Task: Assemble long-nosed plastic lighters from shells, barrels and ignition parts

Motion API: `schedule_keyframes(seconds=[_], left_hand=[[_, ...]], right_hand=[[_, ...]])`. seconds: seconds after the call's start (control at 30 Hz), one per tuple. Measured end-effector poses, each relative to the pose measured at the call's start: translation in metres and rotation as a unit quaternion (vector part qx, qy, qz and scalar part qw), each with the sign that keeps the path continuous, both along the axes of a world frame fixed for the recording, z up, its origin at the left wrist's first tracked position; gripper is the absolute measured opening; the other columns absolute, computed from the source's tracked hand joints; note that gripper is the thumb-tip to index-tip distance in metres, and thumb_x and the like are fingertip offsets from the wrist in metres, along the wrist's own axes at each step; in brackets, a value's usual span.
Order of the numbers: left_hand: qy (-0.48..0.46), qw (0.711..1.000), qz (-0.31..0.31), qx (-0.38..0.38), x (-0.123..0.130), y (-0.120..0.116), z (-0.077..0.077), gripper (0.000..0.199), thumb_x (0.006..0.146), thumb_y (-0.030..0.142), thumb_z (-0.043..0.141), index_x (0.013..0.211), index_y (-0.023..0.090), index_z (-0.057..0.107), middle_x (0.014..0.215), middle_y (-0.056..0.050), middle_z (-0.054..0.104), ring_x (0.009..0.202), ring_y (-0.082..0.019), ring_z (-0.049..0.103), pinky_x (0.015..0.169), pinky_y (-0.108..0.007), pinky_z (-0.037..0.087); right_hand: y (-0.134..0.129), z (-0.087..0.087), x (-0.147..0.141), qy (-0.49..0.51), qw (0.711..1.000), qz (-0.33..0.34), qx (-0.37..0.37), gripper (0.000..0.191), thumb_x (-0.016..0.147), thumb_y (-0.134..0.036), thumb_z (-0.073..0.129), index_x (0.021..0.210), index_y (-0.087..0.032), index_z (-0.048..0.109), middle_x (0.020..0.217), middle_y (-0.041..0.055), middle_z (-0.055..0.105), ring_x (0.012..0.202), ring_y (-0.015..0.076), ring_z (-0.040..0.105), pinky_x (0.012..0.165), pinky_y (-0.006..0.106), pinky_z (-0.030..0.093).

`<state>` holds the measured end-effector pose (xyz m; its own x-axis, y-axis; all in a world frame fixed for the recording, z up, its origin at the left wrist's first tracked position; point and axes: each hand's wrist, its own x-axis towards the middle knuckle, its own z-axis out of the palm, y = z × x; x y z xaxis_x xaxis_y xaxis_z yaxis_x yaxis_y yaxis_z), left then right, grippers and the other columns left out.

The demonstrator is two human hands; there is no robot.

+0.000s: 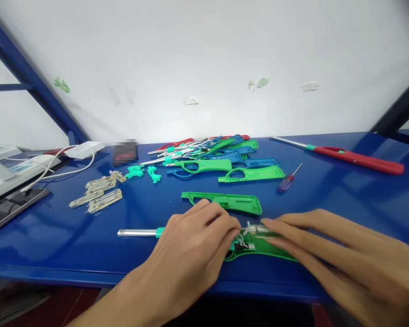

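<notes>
Head view caught the left hand (194,250) low over the open green shell (272,249), fingers tightly curled, their exact hold impossible to tell! The right hand (344,254), narrowly closed, had the clear tank (266,230) above that shell, near the table's (98,269) near edge. A loose green half (238,203) crowded the left knuckles' far side; blue surface separated the metal tube (136,233) from the near edge.

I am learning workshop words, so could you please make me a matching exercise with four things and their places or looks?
1. Screwdriver
2. Red lighter
3. Clear tubes
4. Left hand

A. on the open green lighter
B. left of the turquoise pieces
C. has a see-through, purplish handle
D. at the far right, with a silver nozzle

Pairs: 1-C, 2-D, 3-B, 4-A
</notes>
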<state>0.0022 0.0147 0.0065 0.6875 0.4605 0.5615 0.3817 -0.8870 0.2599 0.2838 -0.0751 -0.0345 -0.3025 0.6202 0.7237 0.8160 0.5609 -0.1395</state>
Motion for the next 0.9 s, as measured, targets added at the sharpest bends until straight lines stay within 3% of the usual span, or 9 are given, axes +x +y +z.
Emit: schedule_keyframes(seconds=[0.2, 0.37, 0.6, 0.8, 0.9], left_hand=[[0.002, 1.0, 0.0, -0.003, 0.0, 0.0, 0.0, 0.015, 0.115, 0.009, 0.069, 0.109, 0.019, 0.078, 0.102, -0.002, 0.082, 0.09, -0.021, 0.077, 0.084, -0.033, 0.065], [0.007, 1.0, 0.002, -0.005, 0.001, -0.001, 0.0, 0.015, 0.115, 0.01, 0.069, 0.109, 0.02, 0.078, 0.103, -0.001, 0.082, 0.091, -0.021, 0.077, 0.084, -0.033, 0.065], [0.009, 1.0, 0.002, -0.011, 0.0, -0.002, 0.001, 0.017, 0.116, 0.01, 0.067, 0.108, 0.019, 0.078, 0.102, -0.002, 0.082, 0.091, -0.021, 0.077, 0.087, -0.033, 0.064], [0.01, 1.0, 0.009, -0.014, 0.002, -0.001, 0.0, 0.016, 0.115, 0.01, 0.069, 0.107, 0.02, 0.078, 0.102, -0.001, 0.082, 0.091, -0.021, 0.077, 0.087, -0.034, 0.064], [0.005, 1.0, 0.009, -0.01, 0.001, -0.001, -0.001, 0.016, 0.115, 0.01, 0.068, 0.107, 0.02, 0.078, 0.102, -0.001, 0.081, 0.091, -0.022, 0.077, 0.085, -0.034, 0.065]], right_hand=[[-0.004, -0.004, -0.001, 0.036, 0.999, -0.005, -0.003, 0.056, 0.116, -0.014, 0.062, 0.163, -0.043, 0.073, 0.141, -0.0009, 0.087, 0.118, 0.0271, 0.087, 0.107, 0.044, 0.075], [-0.004, -0.01, 0.002, 0.028, 1.0, -0.007, 0.011, 0.062, 0.114, -0.012, 0.066, 0.166, -0.044, 0.071, 0.144, -0.0038, 0.087, 0.122, 0.0292, 0.088, 0.118, 0.049, 0.072], [-0.005, -0.016, 0.011, -0.017, 1.0, 0.012, 0.011, 0.068, 0.118, -0.01, 0.051, 0.177, -0.044, 0.059, 0.149, -0.0051, 0.087, 0.132, 0.0274, 0.086, 0.122, 0.047, 0.07], [-0.006, -0.015, 0.009, -0.018, 1.0, 0.008, 0.013, 0.071, 0.113, -0.007, 0.064, 0.176, -0.04, 0.061, 0.155, -0.007, 0.083, 0.135, 0.0253, 0.084, 0.13, 0.041, 0.064], [-0.005, -0.014, 0.008, -0.01, 1.0, 0.003, 0.012, 0.07, 0.113, -0.008, 0.068, 0.175, -0.041, 0.062, 0.153, -0.0078, 0.085, 0.129, 0.0249, 0.086, 0.127, 0.042, 0.066]])
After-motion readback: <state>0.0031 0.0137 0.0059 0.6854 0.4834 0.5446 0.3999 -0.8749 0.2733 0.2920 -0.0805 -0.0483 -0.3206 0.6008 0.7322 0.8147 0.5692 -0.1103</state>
